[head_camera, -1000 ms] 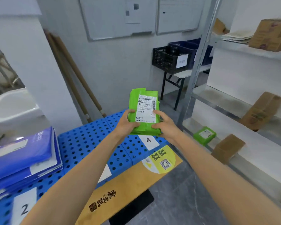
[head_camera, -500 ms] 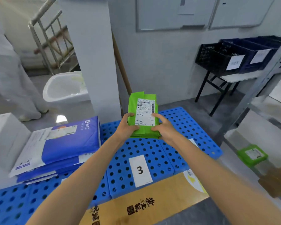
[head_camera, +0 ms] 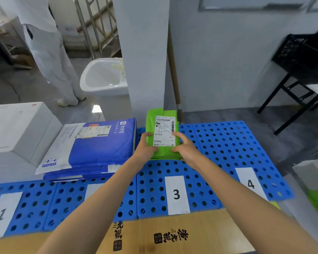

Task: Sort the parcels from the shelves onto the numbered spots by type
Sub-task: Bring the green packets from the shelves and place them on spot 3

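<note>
Glossy green plastic parcel, paper label

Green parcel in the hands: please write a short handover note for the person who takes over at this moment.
Left hand: grips the green parcel at its left edge.
Right hand: grips its right edge.
Parcel: label up, over the far part of the blue panel marked by label 3. Whether it already rests there, I cannot tell.
Done: blue-and-white mailers lie stacked to its left; a white box stands behind label 1.
Left: set the parcel down, let go, then probably fetch the next one.
</note>
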